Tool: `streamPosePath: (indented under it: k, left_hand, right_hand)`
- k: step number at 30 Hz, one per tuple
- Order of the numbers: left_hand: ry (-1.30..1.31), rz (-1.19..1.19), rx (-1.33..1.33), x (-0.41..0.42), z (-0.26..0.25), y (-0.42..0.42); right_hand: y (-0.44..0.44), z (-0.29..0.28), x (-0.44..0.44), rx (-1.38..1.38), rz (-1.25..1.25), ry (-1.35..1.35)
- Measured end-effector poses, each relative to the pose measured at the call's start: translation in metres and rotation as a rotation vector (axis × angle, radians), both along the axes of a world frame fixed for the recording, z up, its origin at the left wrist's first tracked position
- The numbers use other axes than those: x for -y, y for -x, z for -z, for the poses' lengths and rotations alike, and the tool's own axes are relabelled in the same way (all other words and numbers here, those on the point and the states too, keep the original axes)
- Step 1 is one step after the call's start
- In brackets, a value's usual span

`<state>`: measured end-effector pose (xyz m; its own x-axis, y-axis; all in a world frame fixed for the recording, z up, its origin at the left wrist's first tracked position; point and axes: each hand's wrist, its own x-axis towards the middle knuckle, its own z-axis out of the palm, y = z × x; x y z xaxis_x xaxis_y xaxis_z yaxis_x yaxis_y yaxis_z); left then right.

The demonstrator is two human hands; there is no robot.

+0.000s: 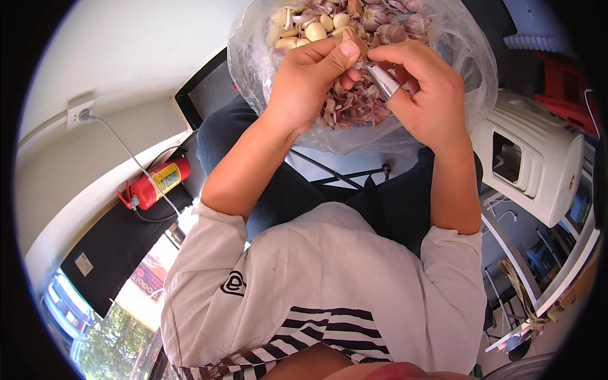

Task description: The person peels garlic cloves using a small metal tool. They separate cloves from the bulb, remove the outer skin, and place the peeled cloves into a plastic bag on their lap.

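Observation:
A large clear plastic bag [479,61] lies spread open above my lap. Peeled garlic cloves [316,31] are gathered at its upper left, whole purple-skinned garlic bulbs [392,33] at its upper right, and loose garlic skins [351,107] nearer to me. My left hand [316,71] pinches a piece of garlic with papery skin [354,40] between thumb and fingers. My right hand [422,85] meets it from the right, fingertips at the same piece. A shiny metal thumb sheath [383,82] covers my right thumb, its tip near the garlic.
On the left, a red fire extinguisher [161,183] lies by the wall, with a plug and cable [86,115] above it. A beige plastic housing with a dark opening [532,156] stands at the right, above a white-framed rack [515,266]. Black crossed legs [342,175] show beneath the bag.

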<state>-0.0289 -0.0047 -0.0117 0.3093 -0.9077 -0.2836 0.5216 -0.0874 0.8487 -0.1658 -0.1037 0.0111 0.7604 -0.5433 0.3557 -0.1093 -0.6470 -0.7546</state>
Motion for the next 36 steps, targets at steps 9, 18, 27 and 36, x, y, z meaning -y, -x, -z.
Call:
streamPosePath:
  k: [9, 18, 27, 36]
  left_hand:
    - [-0.019, 0.001, 0.069, 0.0, -0.003, 0.003]
    - [-0.098, 0.116, 0.186, -0.003, -0.007, 0.005]
    - [0.087, 0.286, -0.286, -0.004, -0.007, -0.007]
    - [0.095, 0.24, -0.428, 0.0, -0.005, -0.014]
  right_hand:
    - [-0.003, 0.006, 0.002, 0.036, 0.042, 0.265]
    - [-0.001, 0.007, 0.004, -0.014, 0.15, 0.318]
    - [0.016, 0.006, 0.033, -0.037, 0.313, 0.106]
    - [-0.001, 0.0, 0.014, 0.063, -0.105, -0.021]
